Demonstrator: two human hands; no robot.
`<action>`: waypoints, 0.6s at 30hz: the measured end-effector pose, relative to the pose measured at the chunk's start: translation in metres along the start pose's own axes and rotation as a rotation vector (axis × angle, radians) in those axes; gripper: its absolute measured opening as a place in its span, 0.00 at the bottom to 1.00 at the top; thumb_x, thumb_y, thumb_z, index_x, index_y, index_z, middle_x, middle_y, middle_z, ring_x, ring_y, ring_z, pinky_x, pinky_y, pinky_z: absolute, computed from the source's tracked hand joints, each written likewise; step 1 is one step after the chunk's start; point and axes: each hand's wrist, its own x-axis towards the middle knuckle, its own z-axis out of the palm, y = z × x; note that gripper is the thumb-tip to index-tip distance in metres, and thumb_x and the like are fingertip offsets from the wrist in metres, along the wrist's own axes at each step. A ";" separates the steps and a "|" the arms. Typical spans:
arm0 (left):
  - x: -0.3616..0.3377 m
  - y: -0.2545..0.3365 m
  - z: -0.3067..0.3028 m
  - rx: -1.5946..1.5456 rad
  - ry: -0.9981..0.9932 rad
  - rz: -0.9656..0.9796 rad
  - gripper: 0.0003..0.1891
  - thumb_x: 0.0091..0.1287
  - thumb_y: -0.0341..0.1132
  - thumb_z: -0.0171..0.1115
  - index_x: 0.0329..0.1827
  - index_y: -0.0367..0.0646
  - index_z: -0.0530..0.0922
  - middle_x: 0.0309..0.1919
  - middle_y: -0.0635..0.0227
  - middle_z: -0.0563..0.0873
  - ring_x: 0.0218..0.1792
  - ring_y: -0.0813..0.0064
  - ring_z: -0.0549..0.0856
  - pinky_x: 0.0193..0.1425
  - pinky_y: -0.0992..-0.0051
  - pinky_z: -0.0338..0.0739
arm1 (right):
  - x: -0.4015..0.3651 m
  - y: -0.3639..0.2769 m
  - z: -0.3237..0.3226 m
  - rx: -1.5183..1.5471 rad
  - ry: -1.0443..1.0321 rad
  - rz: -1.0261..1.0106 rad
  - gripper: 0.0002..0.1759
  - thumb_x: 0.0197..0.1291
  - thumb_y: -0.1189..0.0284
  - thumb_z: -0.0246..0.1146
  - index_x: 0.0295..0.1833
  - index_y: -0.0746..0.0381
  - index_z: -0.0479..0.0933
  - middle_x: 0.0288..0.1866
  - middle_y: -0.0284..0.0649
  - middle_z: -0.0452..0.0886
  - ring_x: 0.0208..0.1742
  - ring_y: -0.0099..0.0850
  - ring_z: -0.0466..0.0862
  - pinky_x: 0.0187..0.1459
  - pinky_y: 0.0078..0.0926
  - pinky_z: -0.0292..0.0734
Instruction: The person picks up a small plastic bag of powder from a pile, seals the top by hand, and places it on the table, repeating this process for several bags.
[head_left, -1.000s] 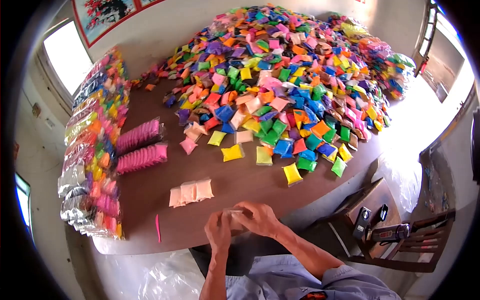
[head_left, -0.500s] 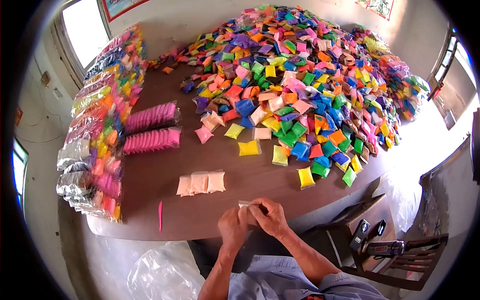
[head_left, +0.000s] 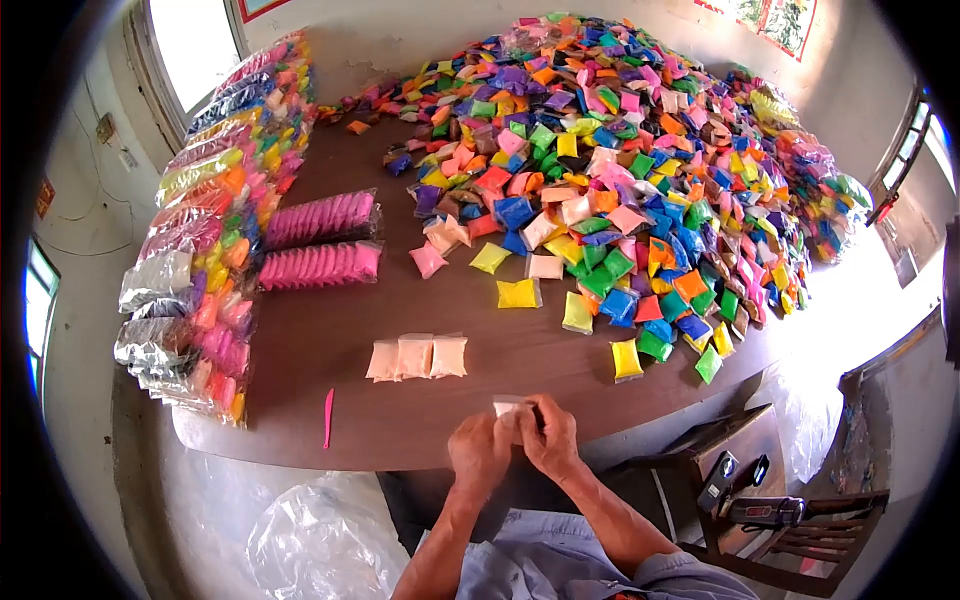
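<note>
My left hand [head_left: 480, 448] and my right hand [head_left: 549, 436] meet just over the table's front edge, both with fingers pinched on a small pale packet [head_left: 508, 404]. Its whitish top edge shows between them; the rest is hidden by my fingers. Up and to the left of my hands, three peach packets [head_left: 416, 357] lie side by side on the brown table [head_left: 350, 420]. A thin pink stick [head_left: 328, 418] rests farther left, near the front edge.
A large heap of colourful packets [head_left: 600, 180] covers the back and right. Two rows of pink packets [head_left: 320, 266] lie left of centre, beside stacked bagged packets [head_left: 200, 260]. A wooden chair [head_left: 815, 545] and clear plastic [head_left: 320, 535] are below the table.
The view has shifted slightly, so the table's contents appear displaced. My hands still pinch the pale packet, and a little more of its top edge shows.
</note>
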 end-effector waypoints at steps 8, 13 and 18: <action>0.000 -0.001 0.001 0.028 -0.009 0.094 0.15 0.74 0.34 0.67 0.27 0.40 0.80 0.25 0.54 0.82 0.28 0.47 0.83 0.35 0.52 0.76 | 0.000 0.005 0.004 0.040 0.059 0.004 0.13 0.80 0.65 0.61 0.49 0.65 0.79 0.35 0.47 0.87 0.34 0.32 0.88 0.37 0.31 0.82; -0.002 -0.005 -0.001 0.032 -0.011 0.054 0.15 0.79 0.35 0.63 0.32 0.35 0.80 0.27 0.49 0.83 0.29 0.47 0.83 0.34 0.55 0.77 | 0.002 0.000 0.002 -0.017 -0.010 -0.017 0.12 0.76 0.65 0.64 0.49 0.63 0.81 0.39 0.51 0.88 0.40 0.51 0.91 0.39 0.40 0.85; 0.000 -0.001 -0.001 -0.004 -0.006 0.025 0.12 0.73 0.33 0.68 0.29 0.39 0.82 0.26 0.52 0.84 0.28 0.48 0.84 0.33 0.53 0.77 | -0.001 0.003 0.004 -0.009 0.020 0.040 0.11 0.76 0.65 0.65 0.50 0.63 0.82 0.36 0.51 0.88 0.37 0.48 0.92 0.39 0.37 0.86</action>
